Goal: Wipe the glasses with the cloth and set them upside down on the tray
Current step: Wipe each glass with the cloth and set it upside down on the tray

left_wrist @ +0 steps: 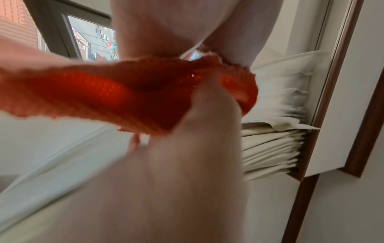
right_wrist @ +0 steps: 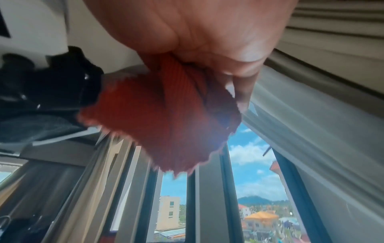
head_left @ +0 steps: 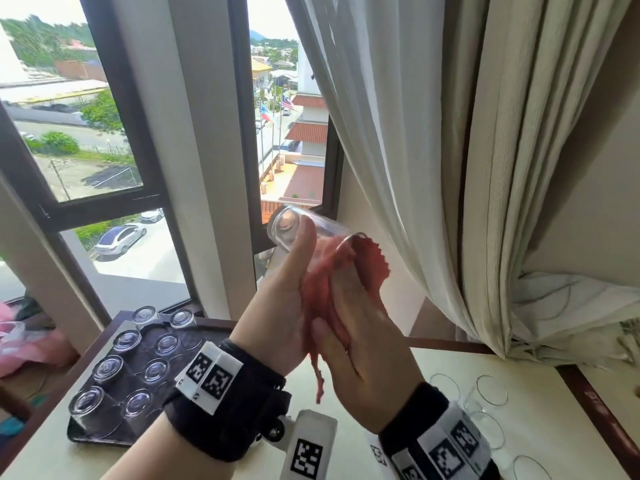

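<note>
At the left, a dark tray [head_left: 74, 435] sits on the pale table [head_left: 540, 403] near its left edge, holding eight glasses upside down [head_left: 104, 368], with bare tray surface left on its right side. Above the table's middle, the left hand [head_left: 277, 317] grips a clear glass [head_left: 304, 226], thumb along its side; the glass lies tilted, base up-left toward the window [head_left: 104, 133], mouth down-right. The right hand [head_left: 363, 355] clutches the red cloth [head_left: 346, 271], bunched at the glass's mouth. At the right, upright glasses [head_left: 490, 393] stand near the table's wooden edge, below the curtain [head_left: 519, 168].
</note>
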Demonstrator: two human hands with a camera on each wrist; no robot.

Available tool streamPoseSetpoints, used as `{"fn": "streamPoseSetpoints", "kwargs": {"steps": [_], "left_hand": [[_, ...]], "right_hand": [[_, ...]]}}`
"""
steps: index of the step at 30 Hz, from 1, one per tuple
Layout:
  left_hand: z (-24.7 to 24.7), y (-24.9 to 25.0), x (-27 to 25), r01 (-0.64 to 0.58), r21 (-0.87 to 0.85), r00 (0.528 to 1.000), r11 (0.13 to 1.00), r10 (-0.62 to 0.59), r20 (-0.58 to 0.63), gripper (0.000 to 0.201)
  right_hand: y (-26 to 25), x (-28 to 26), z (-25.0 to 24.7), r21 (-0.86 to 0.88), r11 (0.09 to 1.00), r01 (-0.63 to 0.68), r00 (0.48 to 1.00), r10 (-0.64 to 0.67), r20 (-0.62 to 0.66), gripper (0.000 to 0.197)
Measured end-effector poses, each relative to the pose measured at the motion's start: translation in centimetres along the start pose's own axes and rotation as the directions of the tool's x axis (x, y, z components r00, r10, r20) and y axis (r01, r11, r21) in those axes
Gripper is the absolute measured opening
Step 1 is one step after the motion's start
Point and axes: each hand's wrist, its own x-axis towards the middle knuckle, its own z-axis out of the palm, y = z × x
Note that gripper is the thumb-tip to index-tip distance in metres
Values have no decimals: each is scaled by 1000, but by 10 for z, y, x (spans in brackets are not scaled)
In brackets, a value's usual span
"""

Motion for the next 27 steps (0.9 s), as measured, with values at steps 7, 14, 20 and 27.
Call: {"fn": "streamPoseSetpoints", "kwargs": {"steps": [7,14,20,27], "left_hand": [[-10,1,2,-88,111,996,990,84,36,64],[-7,1,2,-130,92,991,987,126,50,85],[-10,-1,6,-81,93,995,992,75,65,68],[-19,-14,14,-173,277,984,945,155,87,70]], "right_hand": [[6,10,-33,-268,963,-29,980,80,182,38],[20,5,-22,-152,986,71,956,-111,-272,31],[11,1,-22,-55,998,43,998,-45,-45,29],[18,12,-21,88,967,-238,953,214,214,72]]}}
